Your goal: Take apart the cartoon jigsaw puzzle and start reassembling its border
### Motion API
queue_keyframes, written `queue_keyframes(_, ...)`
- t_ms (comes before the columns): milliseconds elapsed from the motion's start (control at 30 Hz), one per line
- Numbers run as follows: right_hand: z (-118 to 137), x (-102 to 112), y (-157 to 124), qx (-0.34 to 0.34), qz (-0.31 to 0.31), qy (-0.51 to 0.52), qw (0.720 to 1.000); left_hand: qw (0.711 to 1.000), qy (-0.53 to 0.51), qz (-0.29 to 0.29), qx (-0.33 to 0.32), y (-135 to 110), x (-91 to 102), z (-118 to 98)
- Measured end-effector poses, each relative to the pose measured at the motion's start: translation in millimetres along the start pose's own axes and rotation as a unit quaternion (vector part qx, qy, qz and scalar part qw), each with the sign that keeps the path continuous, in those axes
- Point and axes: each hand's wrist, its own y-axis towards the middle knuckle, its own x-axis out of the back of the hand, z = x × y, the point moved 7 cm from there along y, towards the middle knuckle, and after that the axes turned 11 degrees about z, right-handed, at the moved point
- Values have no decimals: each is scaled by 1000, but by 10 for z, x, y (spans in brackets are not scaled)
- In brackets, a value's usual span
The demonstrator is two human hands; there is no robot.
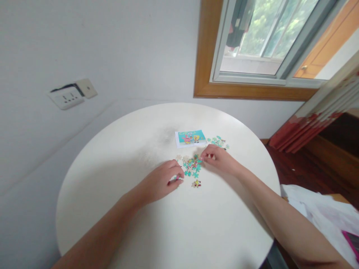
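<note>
A loose pile of small jigsaw puzzle pieces (193, 165), mostly turquoise with some pink and yellow, lies on the round white table (157, 239). My left hand (165, 177) rests at the pile's left side, fingers curved and thumb apart from them, with a few pieces in the gap. At the pile's upper right, my right hand (217, 157) pinches with its fingertips at a turquoise puzzle piece (200, 158). A small yellow cluster of pieces (197, 183) lies nearer to me. Behind the pile is a picture card (191, 138) with cartoon figures on turquoise.
A second group of puzzle pieces (217, 141) lies beyond my right hand, beside the card. The table stands near a white wall with a socket (68, 97) and a wood-framed window (252, 90). At the right are a red and white curtain (297, 127) and white cloth or paper (316, 209).
</note>
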Motion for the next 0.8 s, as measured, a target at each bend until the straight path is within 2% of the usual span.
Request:
queue_keyframes(133, -540, 333, -65, -126, -37, -79, 988, 1000, -3, -3, -2, -5, 10, -10)
queue_keyframes(233, -827, 433, -151, -201, -28, -110, 973, 1000, -5, -2, 0, -1, 11, -4)
queue_keyframes(333, -984, 454, -228, -251, -18, -128, 959, 1000, -5, -2, -1, 1, 19, -4)
queue_keyframes(433, -1005, 533, -277, -273, -61, -167, 946, 1000, -4, -8, 3, -3, 37, -4)
queue_keyframes(533, -867, 581, -256, -233, -96, -166, 953, 1000, -4, -17, 0, -10, 58, -10)
queue_keyframes(633, -565, 500, -181, -132, -90, -104, 982, 1000, -5, -20, 0, -12, 65, 0)
queue_keyframes(700, -312, 345, -128, -52, -41, -41, 997, 1000, -2, -21, 4, -11, 64, 18)
queue_keyframes(800, 23, 57, -94, 36, 65, 20, 997, 1000, 6, -22, 17, -11, 62, 55)
